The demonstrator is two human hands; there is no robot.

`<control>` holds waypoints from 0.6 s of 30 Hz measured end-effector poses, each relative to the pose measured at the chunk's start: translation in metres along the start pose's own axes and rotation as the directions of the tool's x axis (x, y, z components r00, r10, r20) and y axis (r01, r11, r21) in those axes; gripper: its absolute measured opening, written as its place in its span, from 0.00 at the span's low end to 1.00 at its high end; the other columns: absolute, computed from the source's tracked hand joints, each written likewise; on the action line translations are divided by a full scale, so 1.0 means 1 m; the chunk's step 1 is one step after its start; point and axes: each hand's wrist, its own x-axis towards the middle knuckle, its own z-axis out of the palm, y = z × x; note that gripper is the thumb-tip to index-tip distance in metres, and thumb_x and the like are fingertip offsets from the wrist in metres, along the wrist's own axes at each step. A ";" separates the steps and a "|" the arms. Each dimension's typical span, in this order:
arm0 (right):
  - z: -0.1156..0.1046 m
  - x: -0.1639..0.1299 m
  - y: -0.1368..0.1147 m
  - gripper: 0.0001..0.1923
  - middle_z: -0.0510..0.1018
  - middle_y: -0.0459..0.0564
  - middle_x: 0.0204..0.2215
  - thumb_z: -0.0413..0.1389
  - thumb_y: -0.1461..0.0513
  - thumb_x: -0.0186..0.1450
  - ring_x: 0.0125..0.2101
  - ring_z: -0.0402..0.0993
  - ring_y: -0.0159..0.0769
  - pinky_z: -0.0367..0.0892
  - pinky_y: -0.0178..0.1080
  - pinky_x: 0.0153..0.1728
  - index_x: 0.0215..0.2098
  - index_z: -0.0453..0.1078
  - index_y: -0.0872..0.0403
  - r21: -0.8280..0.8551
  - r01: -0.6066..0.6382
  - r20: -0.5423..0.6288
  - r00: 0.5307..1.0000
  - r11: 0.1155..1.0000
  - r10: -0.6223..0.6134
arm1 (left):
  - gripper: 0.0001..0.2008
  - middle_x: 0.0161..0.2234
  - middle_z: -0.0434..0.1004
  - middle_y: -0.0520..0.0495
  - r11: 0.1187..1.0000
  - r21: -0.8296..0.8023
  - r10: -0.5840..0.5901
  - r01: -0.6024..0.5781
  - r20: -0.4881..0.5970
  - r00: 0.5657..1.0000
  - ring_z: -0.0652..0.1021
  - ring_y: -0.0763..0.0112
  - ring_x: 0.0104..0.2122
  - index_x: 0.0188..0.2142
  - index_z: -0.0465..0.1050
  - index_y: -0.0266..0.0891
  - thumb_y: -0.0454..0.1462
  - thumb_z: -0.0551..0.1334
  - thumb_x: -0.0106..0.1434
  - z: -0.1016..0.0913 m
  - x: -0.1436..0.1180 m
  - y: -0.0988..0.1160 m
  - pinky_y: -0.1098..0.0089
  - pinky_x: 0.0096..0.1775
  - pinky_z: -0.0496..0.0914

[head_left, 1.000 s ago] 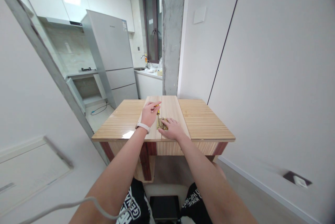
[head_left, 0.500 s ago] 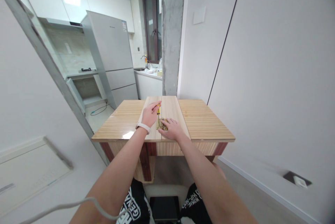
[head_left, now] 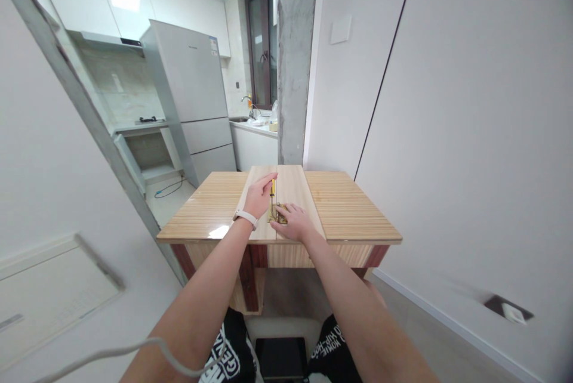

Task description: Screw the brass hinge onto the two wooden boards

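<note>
One slim yellow-handled screwdriver [head_left: 272, 190], brass hinge [head_left: 278, 214]

Landmark: the two pale boards [head_left: 286, 192] lying side by side along the middle of the counter [head_left: 353, 210].

- Left of the boards: the striped counter surface is bare out to its edge; a hand can pass there.
- Right of the boards: an equally bare strip, bounded further right by the white wall panel [head_left: 470, 132].
- On the boards, near end: the left hand [head_left: 258, 198], holding a yellow tool [head_left: 273, 187], and the right hand [head_left: 295, 223], resting on a small brass-coloured fitting [head_left: 277, 213], occupy the seam.
- Beyond the boards' far end: a concrete pillar [head_left: 295, 55] stands close behind the counter and blocks passage.
</note>
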 end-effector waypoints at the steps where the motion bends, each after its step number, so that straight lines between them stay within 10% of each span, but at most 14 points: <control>1: 0.000 0.000 0.000 0.41 0.62 0.50 0.68 0.46 0.33 0.65 0.67 0.53 0.49 0.48 0.52 0.65 0.70 0.58 0.39 0.000 -0.002 -0.002 1.000 1.000 0.002 | 0.17 0.53 0.79 0.44 1.000 -0.005 -0.007 0.007 0.002 1.000 0.77 0.65 0.54 0.57 0.75 0.43 0.37 0.54 0.72 0.000 0.000 -0.001 0.60 0.59 0.69; 18: 0.003 0.001 0.001 0.41 0.61 0.50 0.68 0.45 0.33 0.65 0.67 0.53 0.49 0.47 0.51 0.65 0.69 0.59 0.39 0.010 -0.013 0.000 1.000 1.000 0.013 | 0.17 0.44 0.75 0.46 0.995 -0.061 -0.079 0.075 -0.070 0.994 0.78 0.73 0.37 0.55 0.77 0.44 0.40 0.63 0.67 -0.003 -0.002 -0.005 0.70 0.43 0.76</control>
